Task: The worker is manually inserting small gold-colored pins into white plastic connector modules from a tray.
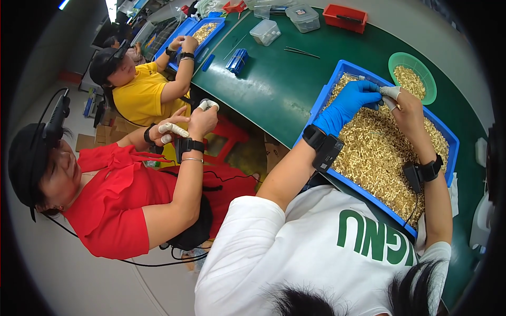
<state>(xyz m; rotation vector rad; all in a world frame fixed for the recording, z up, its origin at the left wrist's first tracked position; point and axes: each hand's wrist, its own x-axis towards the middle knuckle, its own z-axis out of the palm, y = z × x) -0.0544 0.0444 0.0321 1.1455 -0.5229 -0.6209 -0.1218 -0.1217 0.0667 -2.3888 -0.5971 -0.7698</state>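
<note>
Fingers [371,98] of my left hand [348,106], in a blue glove, curl in, the index reaching toward my right hand [409,111], whose fingers are drawn narrow, white cots [390,91] at the tips. Both sets of fingertips meet or nearly so; cannot tell whether either pinches a piece.

Gold pieces [377,150]: short, slim, shiny, heaped loose at all angles, filling the blue tray [454,150] under my hands. More lie in the green basket [434,88] just beyond it. Both stand on the green counter [263,79].

Pose: left forearm [284,176] slants up and rightward over the tray's left edge; right forearm [437,210] rises nearly straight, hand tilted inward. Black bands [433,167] on both wrists.
</note>
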